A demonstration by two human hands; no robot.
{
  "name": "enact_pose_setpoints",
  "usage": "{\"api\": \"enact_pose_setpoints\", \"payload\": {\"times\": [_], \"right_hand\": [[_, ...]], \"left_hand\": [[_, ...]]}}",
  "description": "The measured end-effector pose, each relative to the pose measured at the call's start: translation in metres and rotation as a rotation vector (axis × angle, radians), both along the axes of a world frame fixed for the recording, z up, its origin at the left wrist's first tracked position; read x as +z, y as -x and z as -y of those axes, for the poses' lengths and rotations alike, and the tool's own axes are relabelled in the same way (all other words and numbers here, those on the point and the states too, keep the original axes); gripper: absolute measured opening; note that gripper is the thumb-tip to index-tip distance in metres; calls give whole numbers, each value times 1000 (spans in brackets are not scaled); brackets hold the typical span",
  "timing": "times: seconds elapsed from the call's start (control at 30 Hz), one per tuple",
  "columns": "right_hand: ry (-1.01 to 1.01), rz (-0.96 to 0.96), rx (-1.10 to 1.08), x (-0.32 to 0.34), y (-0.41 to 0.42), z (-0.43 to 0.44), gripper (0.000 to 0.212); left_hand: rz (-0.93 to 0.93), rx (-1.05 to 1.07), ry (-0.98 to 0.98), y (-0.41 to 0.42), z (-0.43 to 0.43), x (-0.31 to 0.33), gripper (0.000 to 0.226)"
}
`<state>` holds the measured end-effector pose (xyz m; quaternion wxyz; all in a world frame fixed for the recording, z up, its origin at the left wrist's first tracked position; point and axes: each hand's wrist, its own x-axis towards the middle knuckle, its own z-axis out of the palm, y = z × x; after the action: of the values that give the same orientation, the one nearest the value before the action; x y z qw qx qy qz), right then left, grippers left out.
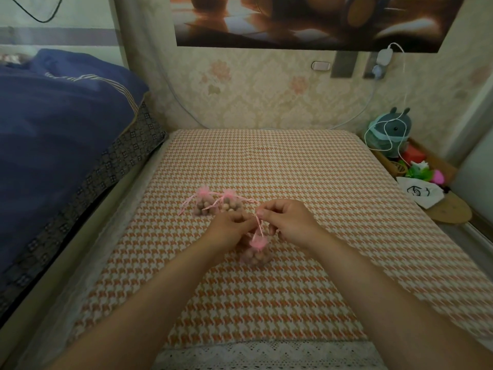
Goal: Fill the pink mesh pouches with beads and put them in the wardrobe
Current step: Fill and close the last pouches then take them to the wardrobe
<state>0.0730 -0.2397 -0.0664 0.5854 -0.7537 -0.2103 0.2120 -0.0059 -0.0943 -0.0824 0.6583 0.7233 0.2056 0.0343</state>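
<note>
Left hand: fingers curled, tips pinching the drawstring, likely to draw the neck shut.
Right hand: thumb and forefinger pinch the same drawstring, just opposite the left fingertips.
Pouch in work: just below both sets of fingertips, base on the houndstooth cloth. Pink mesh, gathered neck, bulging with brownish round beads.
Tied pouches: two, just beyond the left fingers, full, ribbons trailing, probably set aside as done.

Head-worn wide-angle cam, looking forward and down across the houndstooth tabletop toward the wallpapered wall. It's pretty close in: both forearms come up from the bottom edge, and the left hand and right hand meet mid-frame. The bed fills the left side.
</note>
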Motion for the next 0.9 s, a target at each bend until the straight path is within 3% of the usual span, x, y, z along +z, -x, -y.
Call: {"api": "enact_pose_setpoints", "payload": {"times": [0.17, 0.27, 0.5, 0.73, 0.83, 0.9], "right_hand": [[-6, 7, -31, -9, -2, -5, 7], [15, -87, -43, -11, -3, -7, 5], [-17, -423, -1, -13, -2, -12, 14], [18, -584, 132, -14, -6, -8, 25], [47, -551, 264, -15, -12, -3, 58], [62, -499, 363, -16, -14, -1, 66]], "left_hand": [[-6, -16, -94, -4, 3, -2, 20], [40, 2, -218, -5, 1, -5, 27], [380, -47, -842, 0, -7, -6, 28], [467, -114, -869, 0, -14, -14, 19], [413, -84, -833, -1, -17, -12, 16], [366, -82, -793, 0, -18, -10, 16]]}}
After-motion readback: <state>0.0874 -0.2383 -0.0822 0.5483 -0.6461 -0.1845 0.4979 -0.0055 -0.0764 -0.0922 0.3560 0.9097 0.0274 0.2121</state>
